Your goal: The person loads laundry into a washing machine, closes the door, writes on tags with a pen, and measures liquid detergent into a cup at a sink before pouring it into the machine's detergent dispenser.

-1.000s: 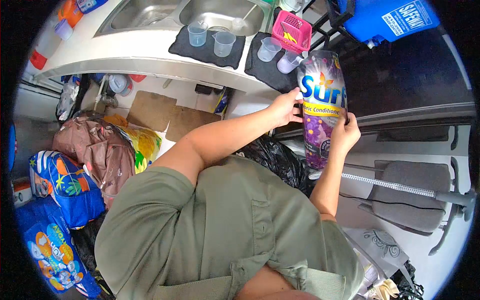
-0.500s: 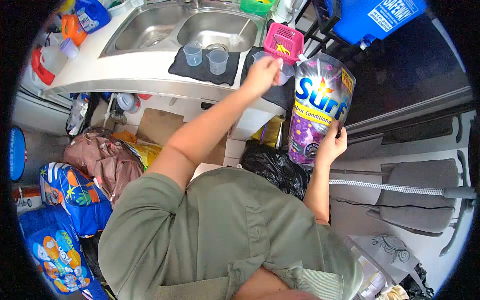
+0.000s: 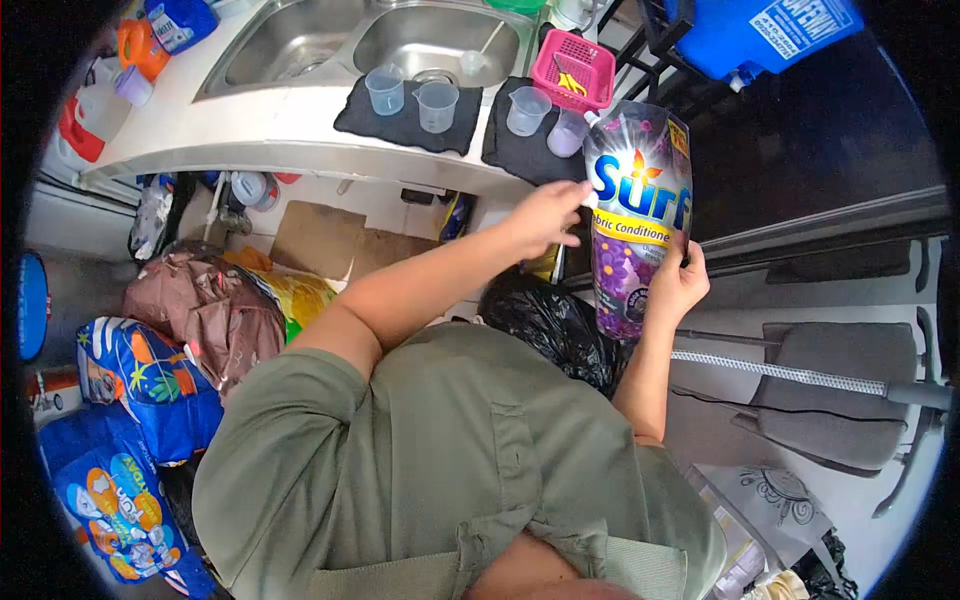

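Note:
My right hand (image 3: 680,285) grips the lower right side of a purple and silver Surf fabric conditioner pouch (image 3: 632,225), which stands upright with its white spout at the top left corner. At the pouch's left edge is my left hand (image 3: 545,218), with a small white piece between its fingertips that looks like a cap. Beyond the hands, a clear cup (image 3: 527,110) and a cup with pale purple contents (image 3: 567,134) rest on a dark cloth (image 3: 515,150). Two more clear cups (image 3: 385,90) (image 3: 436,106) stand on another dark cloth (image 3: 405,128).
Behind the cups are a double sink (image 3: 430,45) and a pink basket (image 3: 573,70) holding something yellow. A blue water container (image 3: 760,35) is at the upper right. Bottles (image 3: 143,48) line the counter's left end. Below lie a black bag (image 3: 555,320) and a brown bag (image 3: 205,310).
My left hand went from the pouch to over the cups on the right cloth, then came back to the pouch's left edge. My right hand has kept its grip on the pouch.

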Demonstrator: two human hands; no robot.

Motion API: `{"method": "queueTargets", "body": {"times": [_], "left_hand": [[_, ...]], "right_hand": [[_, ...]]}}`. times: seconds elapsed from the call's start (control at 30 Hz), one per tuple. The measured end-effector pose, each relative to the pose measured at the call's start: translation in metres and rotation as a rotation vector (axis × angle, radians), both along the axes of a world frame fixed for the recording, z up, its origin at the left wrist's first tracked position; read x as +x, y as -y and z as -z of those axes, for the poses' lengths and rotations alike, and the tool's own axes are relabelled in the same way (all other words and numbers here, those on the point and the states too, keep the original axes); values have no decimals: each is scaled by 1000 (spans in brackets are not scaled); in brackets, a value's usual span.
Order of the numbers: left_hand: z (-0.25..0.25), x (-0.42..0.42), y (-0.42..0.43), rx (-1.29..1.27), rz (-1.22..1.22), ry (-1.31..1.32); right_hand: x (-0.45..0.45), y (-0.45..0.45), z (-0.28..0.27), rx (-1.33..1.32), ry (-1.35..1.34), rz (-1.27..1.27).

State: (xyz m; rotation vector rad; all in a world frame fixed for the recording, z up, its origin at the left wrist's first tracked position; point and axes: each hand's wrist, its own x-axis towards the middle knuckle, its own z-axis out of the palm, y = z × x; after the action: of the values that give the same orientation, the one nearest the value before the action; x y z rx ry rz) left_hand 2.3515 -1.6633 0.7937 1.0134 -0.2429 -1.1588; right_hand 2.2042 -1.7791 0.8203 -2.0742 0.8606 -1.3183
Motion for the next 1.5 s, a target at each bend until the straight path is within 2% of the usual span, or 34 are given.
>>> {"method": "queueTargets", "body": {"times": [0.07, 0.2, 0.3, 1.5], "left_hand": [[9, -10, 5, -154, 123, -107], [19, -16, 14, -189, 85, -229], [17, -18, 15, -234, 105, -260], [11, -18, 19, -275, 118, -333]], "right_hand": [[2, -3, -15, -57, -96, 21], [5, -11, -34, -143, -278, 106], [7, -12, -38, -152, -316, 111], [12, -9, -47, -300, -483, 171]]}}
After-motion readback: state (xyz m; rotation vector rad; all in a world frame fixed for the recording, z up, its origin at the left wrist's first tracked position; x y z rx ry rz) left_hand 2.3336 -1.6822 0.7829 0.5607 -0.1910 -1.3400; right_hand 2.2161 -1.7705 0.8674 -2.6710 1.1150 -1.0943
